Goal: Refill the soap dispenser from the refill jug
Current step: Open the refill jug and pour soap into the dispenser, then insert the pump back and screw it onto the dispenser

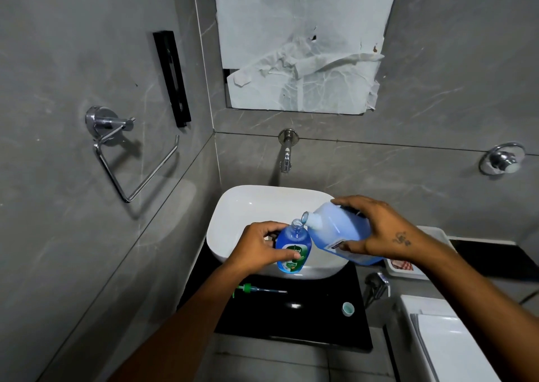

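Note:
A small blue soap dispenser bottle [293,246] with a green label stands upright over the white basin [248,206], its neck uncapped. My left hand [256,247] grips it from the left side. My right hand [379,230] holds the translucent refill jug [335,230] of blue liquid, tilted leftward so its spout sits just above the dispenser's neck. The green pump head with its tube [256,289] lies on the black counter [306,323]. The jug's pale teal cap [348,308] rests on the counter at the right.
A wall tap [286,154] juts out above the basin. A chrome towel ring [128,160] hangs on the left wall. A white tray [408,265] sits behind my right wrist, and a white toilet cistern [446,338] stands at lower right.

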Tool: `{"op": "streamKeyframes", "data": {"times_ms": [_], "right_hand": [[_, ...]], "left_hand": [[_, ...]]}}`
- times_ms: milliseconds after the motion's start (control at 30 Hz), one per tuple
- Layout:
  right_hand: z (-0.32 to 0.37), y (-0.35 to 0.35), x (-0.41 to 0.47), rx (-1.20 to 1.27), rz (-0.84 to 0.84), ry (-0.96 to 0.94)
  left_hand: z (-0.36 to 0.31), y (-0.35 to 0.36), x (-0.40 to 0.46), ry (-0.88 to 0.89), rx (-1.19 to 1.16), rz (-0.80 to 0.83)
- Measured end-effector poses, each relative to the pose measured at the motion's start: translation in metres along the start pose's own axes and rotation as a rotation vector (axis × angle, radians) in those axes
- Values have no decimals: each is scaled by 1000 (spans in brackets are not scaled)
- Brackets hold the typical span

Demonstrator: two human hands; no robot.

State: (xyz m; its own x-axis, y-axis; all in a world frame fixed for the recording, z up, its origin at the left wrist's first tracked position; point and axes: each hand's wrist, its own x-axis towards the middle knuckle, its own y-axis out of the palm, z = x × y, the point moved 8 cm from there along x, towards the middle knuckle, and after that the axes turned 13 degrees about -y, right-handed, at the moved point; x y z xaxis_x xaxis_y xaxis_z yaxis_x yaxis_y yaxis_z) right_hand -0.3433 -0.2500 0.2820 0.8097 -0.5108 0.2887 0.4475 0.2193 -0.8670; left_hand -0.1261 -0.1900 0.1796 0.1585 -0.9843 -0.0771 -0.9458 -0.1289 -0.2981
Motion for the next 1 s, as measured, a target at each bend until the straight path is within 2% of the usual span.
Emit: {"op": "streamKeyframes", "data": {"times_ms": [267, 500, 733, 867, 933, 1000], "right_hand": [[-65, 98, -53, 374, 7, 300], [-110, 180, -101, 496, -17, 486], [-131, 211, -118, 540, -54, 539], [-129, 210, -116, 549, 6, 525], [-123, 199, -113, 510, 16, 509], [-116, 175, -107, 389, -53, 458]], "left_hand": [[20, -3, -6, -60, -24, -10], [40, 1, -16, -121, -77, -8], [54, -5, -27, -159, -140, -9], [61, -10, -31, -173, -127, -24], [63, -13, -34, -171, -93, -43], [69, -20, -38, -168, -48, -83]]}}
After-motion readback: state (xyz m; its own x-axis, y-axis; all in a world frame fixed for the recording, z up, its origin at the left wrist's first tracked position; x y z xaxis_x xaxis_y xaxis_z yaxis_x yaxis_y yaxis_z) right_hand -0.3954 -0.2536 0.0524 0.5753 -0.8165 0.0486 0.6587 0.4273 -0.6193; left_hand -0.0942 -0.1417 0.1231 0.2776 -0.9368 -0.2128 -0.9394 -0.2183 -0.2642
